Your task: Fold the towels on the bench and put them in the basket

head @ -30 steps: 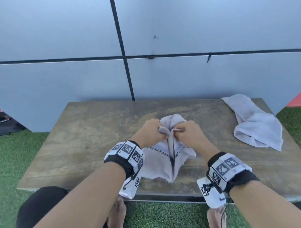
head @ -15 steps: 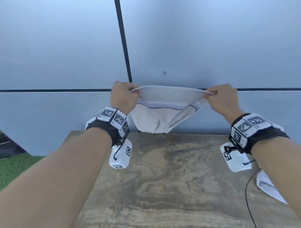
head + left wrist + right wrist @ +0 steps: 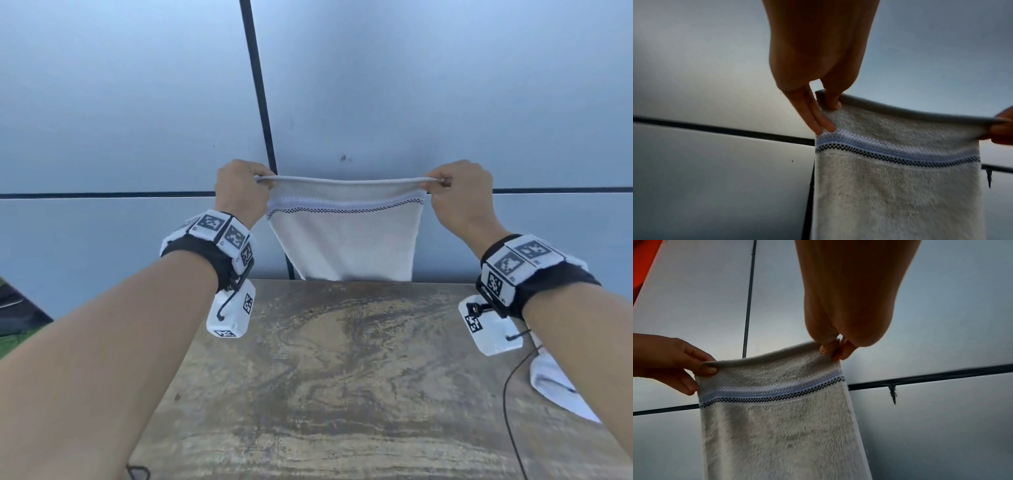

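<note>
A white towel with a blue and black checked band hangs spread out above the far edge of the wooden bench. My left hand pinches its top left corner and my right hand pinches its top right corner, so the top edge is stretched between them. The left wrist view shows my left hand with its thumb on the towel hem. In the right wrist view my right hand pinches the towel corner. No basket is in view.
A second white towel lies crumpled at the bench's right edge, partly hidden by my right forearm. A grey panelled wall with black seams stands right behind the bench. Green turf shows at the left.
The towel was bunched between both hands on the bench; I have lifted it and pulled my hands apart, so it now hangs flat and taut along its top edge.
</note>
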A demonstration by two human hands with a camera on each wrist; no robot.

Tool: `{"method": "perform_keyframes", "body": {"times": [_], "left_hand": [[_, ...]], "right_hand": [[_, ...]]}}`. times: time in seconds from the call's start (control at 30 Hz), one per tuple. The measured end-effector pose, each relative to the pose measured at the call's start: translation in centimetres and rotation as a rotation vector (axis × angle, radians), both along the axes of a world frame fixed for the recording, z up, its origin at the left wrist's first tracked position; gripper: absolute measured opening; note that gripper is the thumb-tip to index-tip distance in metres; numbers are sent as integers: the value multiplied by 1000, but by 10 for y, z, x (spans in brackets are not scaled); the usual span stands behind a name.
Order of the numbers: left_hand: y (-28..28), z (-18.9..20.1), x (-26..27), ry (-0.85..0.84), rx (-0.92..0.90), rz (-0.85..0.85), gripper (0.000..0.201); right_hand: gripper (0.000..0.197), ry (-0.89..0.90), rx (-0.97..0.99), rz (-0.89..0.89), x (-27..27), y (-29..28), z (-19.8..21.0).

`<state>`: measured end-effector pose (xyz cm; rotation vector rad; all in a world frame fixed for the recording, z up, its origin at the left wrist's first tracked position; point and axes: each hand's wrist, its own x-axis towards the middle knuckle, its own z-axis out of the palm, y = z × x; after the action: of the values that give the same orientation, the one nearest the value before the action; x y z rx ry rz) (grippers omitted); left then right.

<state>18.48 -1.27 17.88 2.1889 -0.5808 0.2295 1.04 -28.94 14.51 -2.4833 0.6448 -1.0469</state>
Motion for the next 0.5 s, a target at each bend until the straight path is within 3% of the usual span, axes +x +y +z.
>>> {"method": "perform_keyframes", "body": {"times": [0.1, 0.2, 0.33, 0.5], "left_hand": [[-1, -1, -3, 241, -182, -73, 18], [-4, -1, -5, 255, -292, -81, 16], [0, -4, -14, 143, -147, -120, 12], [20, -18, -30, 102, -53, -112, 14]], "right_hand": [[17, -65, -20, 19, -8, 0, -1], [27, -84, -31, 14, -19, 2, -1], [14, -83, 59, -57, -37, 7, -5], [16, -51, 144, -30, -54, 19, -15]]}}
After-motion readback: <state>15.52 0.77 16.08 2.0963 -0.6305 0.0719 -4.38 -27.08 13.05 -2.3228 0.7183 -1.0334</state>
